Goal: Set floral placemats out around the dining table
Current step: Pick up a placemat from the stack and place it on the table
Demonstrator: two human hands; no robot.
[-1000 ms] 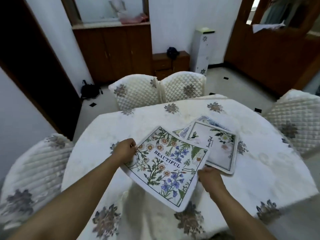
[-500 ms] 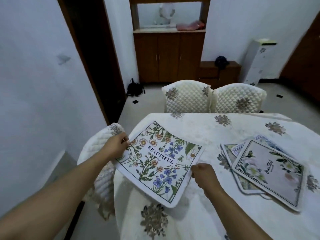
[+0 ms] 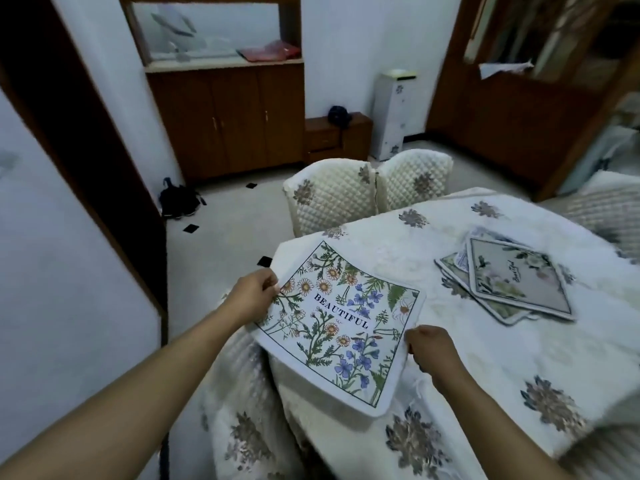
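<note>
A white floral placemat (image 3: 341, 320) printed with "BEAUTIFUL" hangs over the left corner of the dining table (image 3: 502, 358), which wears a white quilted cloth with grey flowers. My left hand (image 3: 254, 294) pinches its left edge. My right hand (image 3: 429, 348) grips its right edge near the front. A stack of several other floral placemats (image 3: 512, 285) lies on the table to the right, apart from both hands.
Two quilted chairs (image 3: 367, 192) stand at the table's far side, another chair (image 3: 249, 427) sits below my left arm, and one (image 3: 602, 209) at the right. A dark doorway (image 3: 69, 133) lies left, a wooden cabinet (image 3: 228, 116) behind, a black bag (image 3: 178, 200) on the floor.
The placemat, held in both hands, has travelled from the stack to the table's left corner. The view has swung left and then back right; the stack now lies farther right.
</note>
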